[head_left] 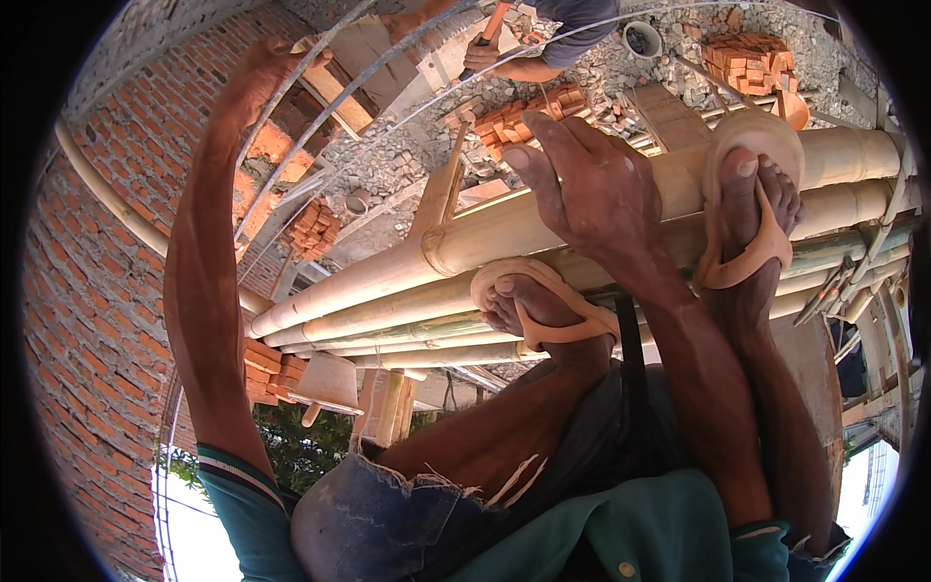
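Observation:
My left hand (pixel 270 70) reaches out to the upper left, fingers closed beside a thin metal rod (pixel 335 102) and a wooden board (pixel 347 114). What it grips is partly hidden. My right hand (pixel 606 189) hovers above or rests on the thick bamboo poles (pixel 388 264); its thumb and index finger stick out apart, and nothing shows in it. Both my feet, in tan sandals (pixel 558 335), stand on the poles. Across from me, a co-worker's hand (pixel 480 53) is round an orange and black tool (pixel 495 24); another hand (pixel 402 24) touches near the boards.
A brick wall (pixel 97 320) rises on the left. Below lie rubble (pixel 388 160), stacked bricks (pixel 747 63), more bricks (pixel 315 228) and a bucket (pixel 642 41). A pliers-like tool (pixel 824 291) sits at the poles' right end. Curved rods cross the upper left.

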The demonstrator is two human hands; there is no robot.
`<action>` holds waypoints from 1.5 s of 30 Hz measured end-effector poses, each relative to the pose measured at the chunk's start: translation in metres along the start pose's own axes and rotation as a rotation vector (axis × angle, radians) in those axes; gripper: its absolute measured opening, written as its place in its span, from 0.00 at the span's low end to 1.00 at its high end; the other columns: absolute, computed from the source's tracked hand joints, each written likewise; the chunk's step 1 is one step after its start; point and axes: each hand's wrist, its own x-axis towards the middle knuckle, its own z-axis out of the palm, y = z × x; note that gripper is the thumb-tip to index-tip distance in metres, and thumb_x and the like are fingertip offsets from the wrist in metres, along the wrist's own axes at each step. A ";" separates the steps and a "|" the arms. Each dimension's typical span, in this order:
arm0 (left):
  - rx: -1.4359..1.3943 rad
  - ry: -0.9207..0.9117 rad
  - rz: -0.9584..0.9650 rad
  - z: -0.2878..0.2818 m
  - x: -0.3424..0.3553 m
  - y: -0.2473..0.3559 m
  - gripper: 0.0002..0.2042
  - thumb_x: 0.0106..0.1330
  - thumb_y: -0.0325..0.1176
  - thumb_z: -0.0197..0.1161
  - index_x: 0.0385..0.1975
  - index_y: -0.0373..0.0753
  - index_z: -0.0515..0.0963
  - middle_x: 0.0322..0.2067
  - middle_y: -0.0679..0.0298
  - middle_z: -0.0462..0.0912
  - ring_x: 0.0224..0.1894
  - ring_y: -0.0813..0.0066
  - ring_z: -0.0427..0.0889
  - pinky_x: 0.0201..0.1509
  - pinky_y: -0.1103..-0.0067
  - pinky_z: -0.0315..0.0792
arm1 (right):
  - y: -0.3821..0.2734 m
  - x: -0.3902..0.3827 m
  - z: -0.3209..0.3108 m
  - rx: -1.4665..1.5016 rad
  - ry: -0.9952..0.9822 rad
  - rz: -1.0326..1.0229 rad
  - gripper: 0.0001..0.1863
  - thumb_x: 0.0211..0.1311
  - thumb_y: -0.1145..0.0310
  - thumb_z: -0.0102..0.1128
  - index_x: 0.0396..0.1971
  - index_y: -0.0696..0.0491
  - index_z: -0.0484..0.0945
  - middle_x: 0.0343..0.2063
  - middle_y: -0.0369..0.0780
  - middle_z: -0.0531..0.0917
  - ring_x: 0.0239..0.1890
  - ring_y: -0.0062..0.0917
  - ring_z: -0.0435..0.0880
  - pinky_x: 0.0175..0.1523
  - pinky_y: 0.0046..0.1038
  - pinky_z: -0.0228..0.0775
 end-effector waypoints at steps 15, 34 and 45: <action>0.014 -0.036 -0.001 -0.003 0.000 0.005 0.27 0.53 0.48 0.78 0.44 0.30 0.83 0.38 0.56 0.85 0.41 0.69 0.82 0.50 0.73 0.72 | -0.001 0.001 0.000 0.006 0.019 -0.001 0.23 0.69 0.48 0.57 0.46 0.55 0.82 0.31 0.42 0.85 0.29 0.39 0.85 0.34 0.39 0.78; -0.040 -0.051 -0.024 -0.002 -0.004 0.013 0.33 0.54 0.46 0.79 0.51 0.25 0.76 0.42 0.50 0.86 0.40 0.70 0.85 0.48 0.77 0.76 | -0.001 0.000 0.000 0.010 0.019 -0.007 0.23 0.69 0.48 0.58 0.44 0.56 0.82 0.29 0.43 0.85 0.26 0.40 0.85 0.30 0.39 0.78; 0.064 -0.011 -0.078 -0.004 0.002 0.004 0.35 0.53 0.53 0.77 0.51 0.29 0.80 0.43 0.52 0.85 0.48 0.64 0.83 0.53 0.69 0.74 | -0.002 0.002 -0.003 0.004 -0.022 -0.004 0.23 0.70 0.49 0.57 0.45 0.55 0.81 0.29 0.43 0.84 0.28 0.40 0.85 0.33 0.40 0.78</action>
